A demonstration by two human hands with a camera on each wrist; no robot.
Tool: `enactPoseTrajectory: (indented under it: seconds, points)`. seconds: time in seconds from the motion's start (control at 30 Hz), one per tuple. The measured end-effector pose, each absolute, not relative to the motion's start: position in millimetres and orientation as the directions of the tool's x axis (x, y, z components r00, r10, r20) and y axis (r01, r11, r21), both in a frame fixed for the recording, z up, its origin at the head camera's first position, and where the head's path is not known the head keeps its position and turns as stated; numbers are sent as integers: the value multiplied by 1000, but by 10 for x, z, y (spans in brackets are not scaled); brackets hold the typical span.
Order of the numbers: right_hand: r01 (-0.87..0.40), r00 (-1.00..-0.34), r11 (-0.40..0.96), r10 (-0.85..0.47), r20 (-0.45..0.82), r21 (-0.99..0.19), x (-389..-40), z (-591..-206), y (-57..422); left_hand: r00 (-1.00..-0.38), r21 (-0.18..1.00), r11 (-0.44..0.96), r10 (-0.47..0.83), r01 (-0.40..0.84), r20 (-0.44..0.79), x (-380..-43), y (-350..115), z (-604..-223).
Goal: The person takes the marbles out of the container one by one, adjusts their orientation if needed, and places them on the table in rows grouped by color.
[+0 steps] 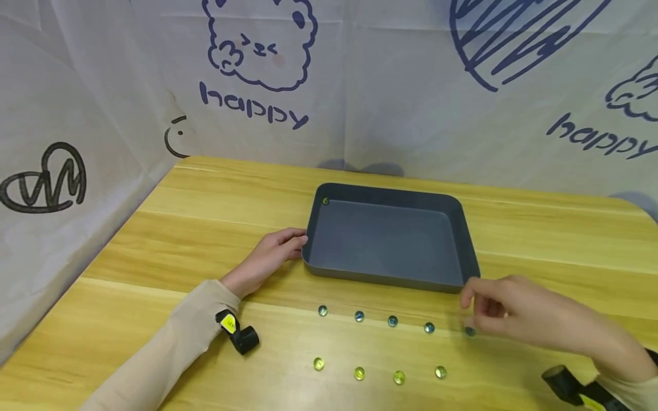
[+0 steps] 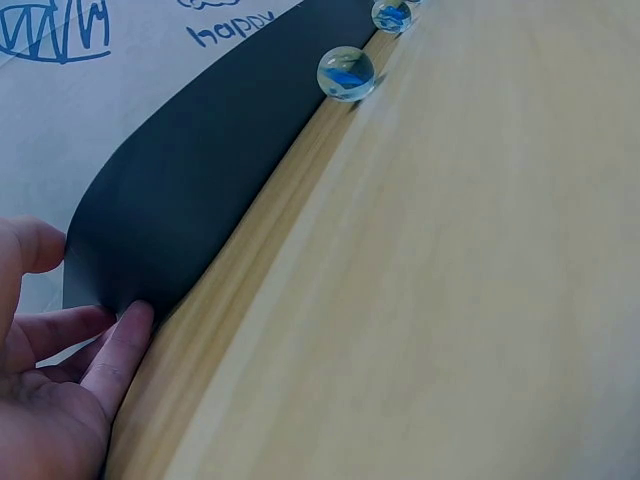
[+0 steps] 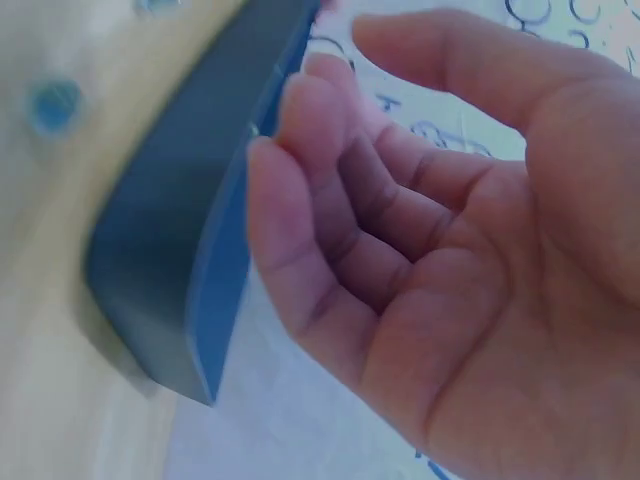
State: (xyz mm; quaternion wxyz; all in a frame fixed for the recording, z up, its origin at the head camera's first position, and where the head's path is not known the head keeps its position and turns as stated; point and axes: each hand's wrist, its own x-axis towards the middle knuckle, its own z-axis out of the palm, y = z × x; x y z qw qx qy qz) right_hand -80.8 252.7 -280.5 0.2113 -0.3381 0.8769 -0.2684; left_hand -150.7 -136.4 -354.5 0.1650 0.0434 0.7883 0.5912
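A dark grey rectangular tray [image 1: 385,240] lies on the table, with one green glass marble [image 1: 325,201] in its far left corner. My left hand [image 1: 272,254] touches the tray's left side, fingertips against the outer wall in the left wrist view. My right hand [image 1: 534,314] hovers by the near right corner. Its fingers bend loosely, thumb apart, and nothing shows between them in the right wrist view [image 3: 430,220]. A blue marble [image 1: 470,330], partly hidden, lies beneath that hand. Other blue-swirled marbles [image 1: 393,321] form a row before the tray.
Closer to me runs a second row of several yellow-green marbles [image 1: 359,373]. The wooden table [image 1: 231,188] meets a white cloth [image 1: 360,114] with drawings at its back and left. The tray's raised walls surround its flat floor.
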Motion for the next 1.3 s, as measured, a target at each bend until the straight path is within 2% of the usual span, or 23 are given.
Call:
enactPoseTrajectory:
  seconds: [0.2,0.37,0.47,0.67,0.87,1.13,1.3]
  points:
    - [-419,-783,737,-589,-201,-530,-1199,-2515,2421,-944,950,287,262,-124,-202,-1505,-1366,-3558]
    - [-375,-818,774,-535,-210,-511,-1574,-2388,2267,-943,951,285,268,-117,-196,-1515,-1367,-3576]
    - [-371,-818,779,-532,-219,-505,-1811,-2349,2163,-941,950,290,275,-113,-195,-1521,-1364,-3582]
    - [-423,-799,801,-550,-243,-423,-2216,-2297,1877,-942,951,281,267,-128,-205,-1523,-1368,-3576]
    - [-425,-808,809,-541,-233,-405,-2518,-2346,1496,-943,953,279,271,-115,-194,-1520,-1397,-3573]
    - [-482,-794,816,-561,-236,-319,-2680,-2620,821,-944,949,291,263,-121,-201,-1510,-1431,-3573]
    - [-465,-816,829,-538,-213,-310,-2677,-2793,579,-941,950,283,267,-128,-206,-1512,-1400,-3563]
